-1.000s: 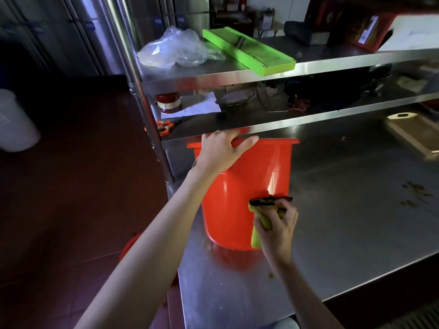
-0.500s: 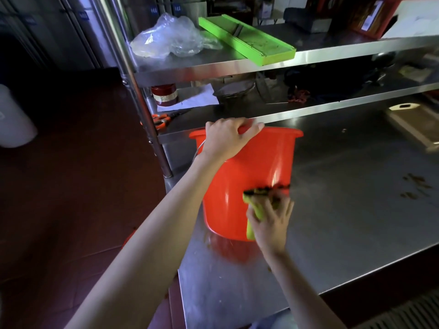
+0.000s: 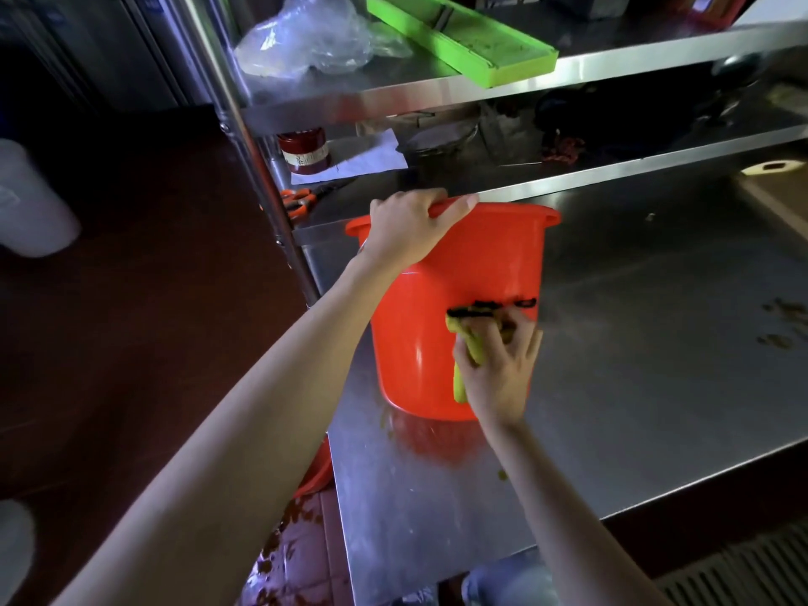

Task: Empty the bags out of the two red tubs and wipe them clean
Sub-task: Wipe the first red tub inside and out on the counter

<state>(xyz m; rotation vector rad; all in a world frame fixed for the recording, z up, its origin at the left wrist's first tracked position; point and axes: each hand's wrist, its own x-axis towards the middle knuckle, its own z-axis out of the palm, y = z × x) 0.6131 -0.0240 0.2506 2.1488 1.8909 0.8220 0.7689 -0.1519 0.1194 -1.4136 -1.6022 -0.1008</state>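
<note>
A red tub (image 3: 419,325) stands on the steel table (image 3: 634,387), tipped a little toward me. My left hand (image 3: 411,229) grips its near rim from above. My right hand (image 3: 498,365) presses a yellow-green cloth with a black edge (image 3: 468,338) against the tub's outer wall, low on the right side. The inside of the tub is hidden from here. A second red tub (image 3: 317,470) shows only as a sliver on the floor under the table's left edge, behind my left arm.
Two steel shelves rise behind the tub: a clear plastic bag (image 3: 310,37) and green tray (image 3: 459,37) on top, a red jar (image 3: 306,150) and orange scissors (image 3: 297,201) below. Brown crumbs (image 3: 782,325) lie at the table's right. Wet debris (image 3: 284,540) marks the floor.
My right hand with the cloth has slid up and slightly right along the tub's wall. My left hand keeps its hold on the rim. The camera has tilted downward a little.
</note>
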